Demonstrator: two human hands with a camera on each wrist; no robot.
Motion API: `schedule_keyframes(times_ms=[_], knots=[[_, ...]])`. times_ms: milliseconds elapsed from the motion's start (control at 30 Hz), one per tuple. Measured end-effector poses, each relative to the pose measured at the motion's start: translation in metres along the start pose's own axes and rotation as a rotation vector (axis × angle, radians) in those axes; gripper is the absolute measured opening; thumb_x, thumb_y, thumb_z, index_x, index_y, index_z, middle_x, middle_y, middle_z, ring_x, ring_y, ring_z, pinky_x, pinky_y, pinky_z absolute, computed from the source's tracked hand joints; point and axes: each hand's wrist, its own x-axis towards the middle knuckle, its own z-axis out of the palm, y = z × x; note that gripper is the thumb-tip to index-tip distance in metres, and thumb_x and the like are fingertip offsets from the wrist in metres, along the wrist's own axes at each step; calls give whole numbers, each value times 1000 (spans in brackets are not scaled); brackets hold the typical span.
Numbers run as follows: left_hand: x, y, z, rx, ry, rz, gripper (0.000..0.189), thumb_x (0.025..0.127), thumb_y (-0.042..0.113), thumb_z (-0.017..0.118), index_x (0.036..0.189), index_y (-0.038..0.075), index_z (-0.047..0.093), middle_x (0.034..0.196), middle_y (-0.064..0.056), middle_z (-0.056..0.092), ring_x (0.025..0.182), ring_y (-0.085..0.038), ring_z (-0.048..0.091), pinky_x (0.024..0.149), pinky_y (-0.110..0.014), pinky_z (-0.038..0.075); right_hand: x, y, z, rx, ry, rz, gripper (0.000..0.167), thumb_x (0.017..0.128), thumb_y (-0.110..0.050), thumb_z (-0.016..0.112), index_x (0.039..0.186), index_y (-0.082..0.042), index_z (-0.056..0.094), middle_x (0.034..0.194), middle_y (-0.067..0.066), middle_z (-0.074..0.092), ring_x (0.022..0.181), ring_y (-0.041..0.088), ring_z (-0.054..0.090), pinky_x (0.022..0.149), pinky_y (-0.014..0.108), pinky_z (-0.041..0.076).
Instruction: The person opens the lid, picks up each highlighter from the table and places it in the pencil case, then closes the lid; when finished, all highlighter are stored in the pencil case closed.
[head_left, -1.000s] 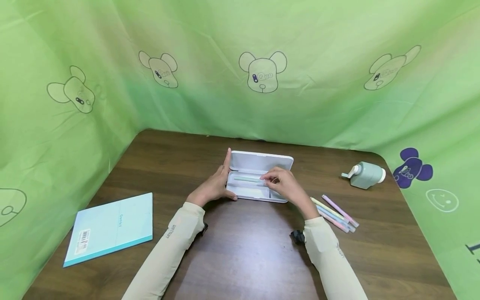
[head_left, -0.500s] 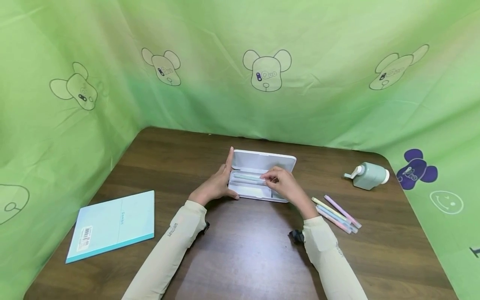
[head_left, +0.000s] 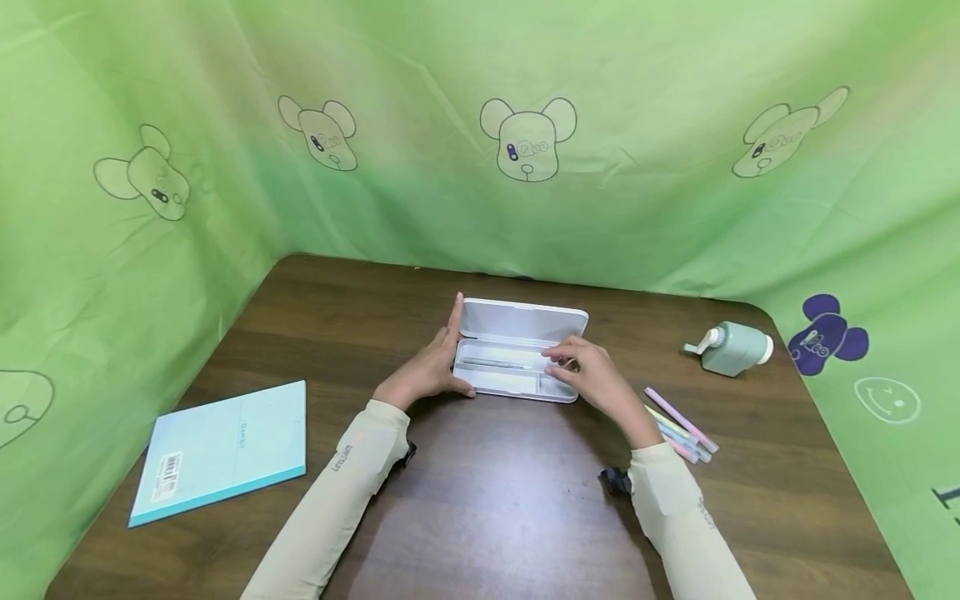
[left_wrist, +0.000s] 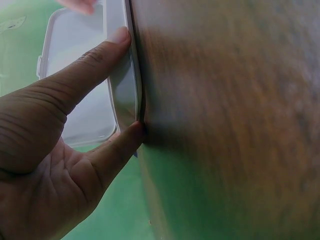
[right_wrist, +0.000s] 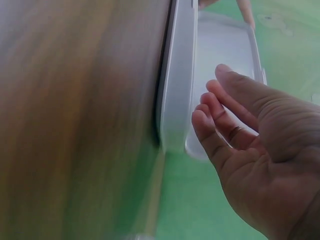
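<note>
A white pencil case (head_left: 517,393) lies on the table with its lid (head_left: 525,321) raised at the back. Inside its long rear compartment is a slim pen (head_left: 491,362). My left hand (head_left: 427,368) holds the left end of the case. In the left wrist view the thumb (left_wrist: 92,62) presses the front wall and another finger touches the end corner. My right hand (head_left: 592,375) hovers over the case's right end, fingers bent loosely. The right wrist view shows nothing between its thumb and fingertips (right_wrist: 202,120).
Several pastel pens (head_left: 678,429) lie right of the case, partly behind my right forearm. Beyond them a grey-green bottle (head_left: 735,348) with a white cap lies on its side. A light blue notebook (head_left: 221,450) is at the left. Green fabric (head_left: 420,200) surrounds the table (head_left: 480,517).
My right hand has let go of the pale green pen, which now lies down in the case, and has moved a little to the right. The left hand stays on the case.
</note>
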Motion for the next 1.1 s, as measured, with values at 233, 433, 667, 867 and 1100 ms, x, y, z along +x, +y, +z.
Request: schedule_keyframes(times_ms=[233,433,667,867,1100], knots=[[4,-9,2,13,6,43,159,82,17,99,164,40,-36,173,-33,23,160,-55,18,122,-68,32,-36,20,-30,-74,41,65,24,97,-2,81,120,4,80,104,9,73,92,22,69,82,35,58],[1,-2,0,17,7,3,157,84,14,97,165,33,-36,172,-31,28,154,-42,41,119,-61,41,-69,38,-58,-157,64,106,29,98,-4,80,126,4,78,107,11,74,93,24,69,80,36,56],[10,-20,5,-6,8,44,164,78,22,102,164,40,-36,170,-32,31,151,-43,44,117,-63,42,-124,56,-85,-176,162,167,29,91,1,85,120,7,78,102,12,75,85,6,67,75,19,56],[22,-43,11,9,13,79,163,76,32,103,166,38,-33,171,-34,28,156,-51,33,119,-65,39,-159,72,-104,-168,186,228,29,90,3,84,118,9,78,106,19,75,82,-10,58,70,9,49],[11,-20,5,14,1,62,161,80,21,100,165,32,-36,172,-36,24,158,-51,28,123,-64,34,-172,78,-113,-182,119,303,23,94,0,82,116,7,79,111,22,75,81,-7,58,68,16,52]])
